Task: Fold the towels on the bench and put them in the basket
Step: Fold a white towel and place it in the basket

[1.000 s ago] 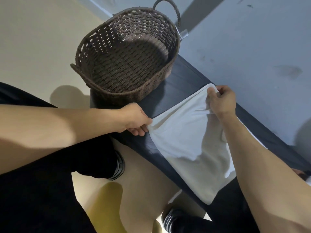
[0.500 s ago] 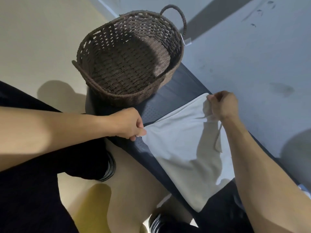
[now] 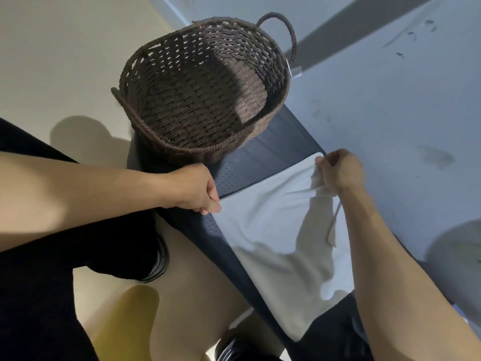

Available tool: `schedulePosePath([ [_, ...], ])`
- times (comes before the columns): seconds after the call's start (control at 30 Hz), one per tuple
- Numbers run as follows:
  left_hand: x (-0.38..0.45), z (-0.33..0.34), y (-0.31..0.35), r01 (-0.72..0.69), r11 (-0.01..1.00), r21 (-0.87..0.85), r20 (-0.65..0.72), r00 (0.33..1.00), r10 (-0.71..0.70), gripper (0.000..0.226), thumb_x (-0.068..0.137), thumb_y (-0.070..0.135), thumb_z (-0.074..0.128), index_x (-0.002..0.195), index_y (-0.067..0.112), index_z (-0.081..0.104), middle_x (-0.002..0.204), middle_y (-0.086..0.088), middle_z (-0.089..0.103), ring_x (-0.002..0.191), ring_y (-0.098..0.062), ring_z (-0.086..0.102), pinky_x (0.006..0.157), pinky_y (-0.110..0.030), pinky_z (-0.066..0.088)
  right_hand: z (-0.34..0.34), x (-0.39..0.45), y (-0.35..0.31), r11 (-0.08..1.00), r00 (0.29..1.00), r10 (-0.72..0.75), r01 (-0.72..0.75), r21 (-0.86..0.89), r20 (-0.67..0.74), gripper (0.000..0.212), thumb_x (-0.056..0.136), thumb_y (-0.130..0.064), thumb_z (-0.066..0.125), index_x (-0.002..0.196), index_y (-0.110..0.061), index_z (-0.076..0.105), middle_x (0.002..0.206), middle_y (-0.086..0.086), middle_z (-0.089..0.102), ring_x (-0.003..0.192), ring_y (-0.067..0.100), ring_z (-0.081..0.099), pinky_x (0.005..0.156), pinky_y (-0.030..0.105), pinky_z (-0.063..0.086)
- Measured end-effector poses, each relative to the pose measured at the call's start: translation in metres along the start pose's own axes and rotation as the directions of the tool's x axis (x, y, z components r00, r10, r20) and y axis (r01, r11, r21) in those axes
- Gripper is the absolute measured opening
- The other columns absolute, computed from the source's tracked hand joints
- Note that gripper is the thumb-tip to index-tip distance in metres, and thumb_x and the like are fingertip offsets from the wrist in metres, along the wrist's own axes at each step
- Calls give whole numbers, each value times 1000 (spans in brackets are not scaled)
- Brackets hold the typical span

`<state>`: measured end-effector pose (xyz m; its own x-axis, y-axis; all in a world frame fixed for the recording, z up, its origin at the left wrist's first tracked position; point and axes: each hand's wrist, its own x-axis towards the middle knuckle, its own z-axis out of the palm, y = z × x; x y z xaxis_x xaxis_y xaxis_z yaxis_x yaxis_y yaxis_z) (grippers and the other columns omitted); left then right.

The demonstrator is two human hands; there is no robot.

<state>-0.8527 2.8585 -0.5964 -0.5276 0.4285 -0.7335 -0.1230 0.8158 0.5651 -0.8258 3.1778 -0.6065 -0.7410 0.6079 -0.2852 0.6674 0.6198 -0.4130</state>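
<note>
Since a second ago, both corners slid toward 10 o'clock: left hand (image 3: 200, 190) and right hand (image 3: 338, 170) fingers pinch my towel (image 3: 273, 230), apparently flat on the desk (image 3: 263, 157); basket (image 3: 145, 126) empty.

I'm seeing hard light coming from behind me, throwing sharp arm shadows across the white cloth towel (image 3: 273, 230) and a dark shadow inside the brown woven wicker basket (image 3: 166, 121). The wide lens is bending edges; the right hand (image 3: 341, 170) is looking slightly blurred.

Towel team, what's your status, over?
Left hand and right hand each pinch a corner of the white towel. Towel flat on the bench. Basket empty, nothing blocking.
</note>
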Motion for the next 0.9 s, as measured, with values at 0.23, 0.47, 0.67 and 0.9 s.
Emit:
schedulePosePath([
  [0.23, 4, 2, 2, 95, 985, -140, 47, 995, -90, 26, 80, 11, 80, 95, 8, 60, 74, -17, 73, 63, -23, 61, 70, -35, 54, 4, 3, 1, 993, 997, 79, -81, 88, 27, 24, 93, -29, 64, 109, -12, 62, 88, -2, 67, 78, 18, 66, 70, 25, 55],
  [0.47, -7, -7, 17, 93, 977, 195, 146, 982, -122, 22, 88, 20, 69, 106, 8, 71, 63, -5, 66, 55, -19, 52, 59, -23, 44, 7, 8, -21, 1000, 999, -9, 8, 25, 35, 9, 90, -25, 68, 94, -17, 69, 89, 4, 71, 80, 19, 64, 74, 24, 46],
  [0.67, -16, -13, 12, -36, 788, 615, 44, 999, 11, 26, 82, 34, 73, 84, 9, 65, 94, -13, 71, 89, -27, 67, 77, -32, 54, 26, -6, -38, 991, 998, -42, 47, 122, -45, 24, 86, -36, 70, 103, -22, 59, 105, 3, 66, 100, 25, 63, 101, 46, 45],
  [0.9, -8, 8, 30, -357, 677, 644, 106, 917, 384, 12, 86, 28, 60, 90, 19, 53, 89, 1, 55, 78, -23, 51, 65, -30, 37, -50, -85, 17, 992, 1000, 21, -22, -121, -13, 21, 86, -25, 68, 101, -11, 66, 100, 8, 69, 91, 29, 63, 74, 30, 45],
])
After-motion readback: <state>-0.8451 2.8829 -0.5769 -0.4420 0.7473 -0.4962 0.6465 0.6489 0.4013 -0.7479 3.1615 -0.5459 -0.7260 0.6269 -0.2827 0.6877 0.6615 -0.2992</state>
